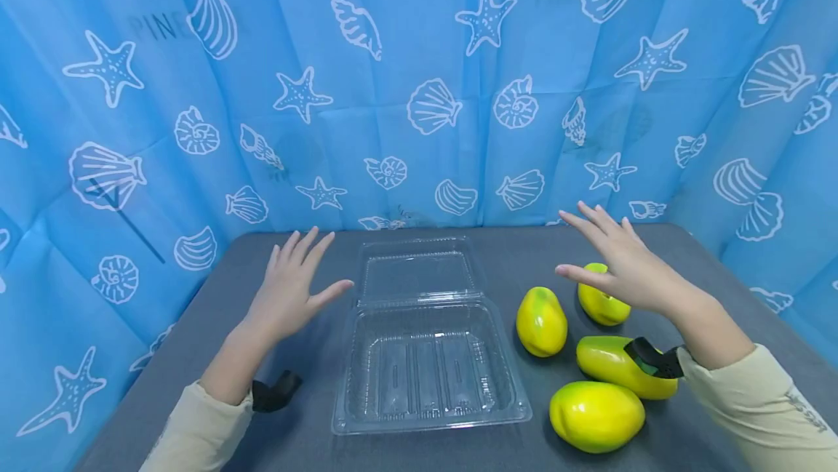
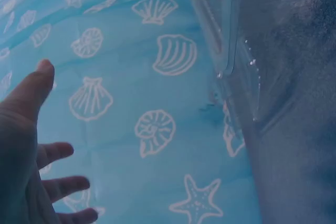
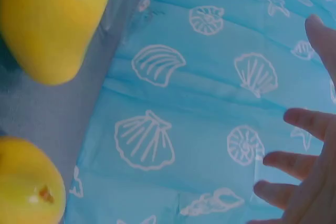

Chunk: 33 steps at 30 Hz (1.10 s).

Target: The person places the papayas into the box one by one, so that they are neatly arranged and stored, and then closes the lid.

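My left hand [image 1: 288, 294] hovers left of a clear plastic clamshell container [image 1: 428, 414], fingers spread and nothing held. The container lies on the table with its lid [image 1: 419, 268] folded back, away from me. On the other side, my right hand [image 1: 625, 265] is raised with straight fingers, holding nothing. It partly hides a yellow mango [image 1: 604, 310] in the head view. Another mango [image 1: 542, 323] lies between that hand and the container. Closer to me are a longer greenish-yellow fruit [image 1: 605, 363], partly covered by a black wrist strap piece, and a mango [image 1: 597, 417].
A dark grey cloth covers the table [image 1: 301, 399]. Behind it and along both sides hangs a blue curtain [image 1: 393, 43] printed with white shells and starfish. Black wrist mounts [image 1: 276, 392] stick out from both beige sleeves [image 1: 203, 425].
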{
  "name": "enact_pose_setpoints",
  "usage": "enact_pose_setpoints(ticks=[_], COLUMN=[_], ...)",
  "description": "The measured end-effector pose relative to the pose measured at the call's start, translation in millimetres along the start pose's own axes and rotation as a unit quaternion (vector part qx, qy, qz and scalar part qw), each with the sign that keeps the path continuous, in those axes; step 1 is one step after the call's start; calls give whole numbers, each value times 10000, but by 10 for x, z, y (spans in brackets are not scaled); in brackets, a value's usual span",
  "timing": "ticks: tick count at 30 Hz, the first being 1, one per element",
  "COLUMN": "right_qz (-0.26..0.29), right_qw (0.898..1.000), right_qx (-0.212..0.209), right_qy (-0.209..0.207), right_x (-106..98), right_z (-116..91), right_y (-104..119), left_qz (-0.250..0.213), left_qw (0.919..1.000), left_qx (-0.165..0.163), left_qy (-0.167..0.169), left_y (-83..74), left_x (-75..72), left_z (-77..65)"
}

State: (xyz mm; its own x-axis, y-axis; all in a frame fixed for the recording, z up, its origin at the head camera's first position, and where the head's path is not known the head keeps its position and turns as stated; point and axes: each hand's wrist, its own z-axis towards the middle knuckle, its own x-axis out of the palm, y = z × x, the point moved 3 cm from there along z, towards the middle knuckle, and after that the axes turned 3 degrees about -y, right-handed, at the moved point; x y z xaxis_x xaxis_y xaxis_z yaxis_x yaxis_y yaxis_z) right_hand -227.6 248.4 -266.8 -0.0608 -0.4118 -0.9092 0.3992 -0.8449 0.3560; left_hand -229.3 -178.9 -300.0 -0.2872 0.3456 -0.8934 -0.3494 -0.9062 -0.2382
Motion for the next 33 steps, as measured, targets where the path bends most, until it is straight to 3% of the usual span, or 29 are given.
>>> enact_pose_setpoints(ticks=[4,8,16,21,26,33], right_qz=[340,311,346,715,1415,2395], right_qw=[9994,9995,9991,9966,9839,9522], right_qx=[66,8,-236,-144,-126,-183], right_qy=[91,112,-38,379,1088,1889], right_x=[-41,-33,54,140,215,318], right_z=[-93,-192,-421,-530,-616,-683], right_y=[-95,-205,-452,-623,-770,-915], left_qz=[-522,-1057,-1871,-2151,-2462,-2710], left_qw=[9985,9933,9775,9688,9580,9457], left_qx=[-75,-94,-68,-8,216,474], left_qy=[168,453,971,1232,1458,1730], left_y=[73,135,194,220,223,206], left_x=[-34,3,217,360,438,496], left_z=[-56,-141,-354,-464,-548,-598])
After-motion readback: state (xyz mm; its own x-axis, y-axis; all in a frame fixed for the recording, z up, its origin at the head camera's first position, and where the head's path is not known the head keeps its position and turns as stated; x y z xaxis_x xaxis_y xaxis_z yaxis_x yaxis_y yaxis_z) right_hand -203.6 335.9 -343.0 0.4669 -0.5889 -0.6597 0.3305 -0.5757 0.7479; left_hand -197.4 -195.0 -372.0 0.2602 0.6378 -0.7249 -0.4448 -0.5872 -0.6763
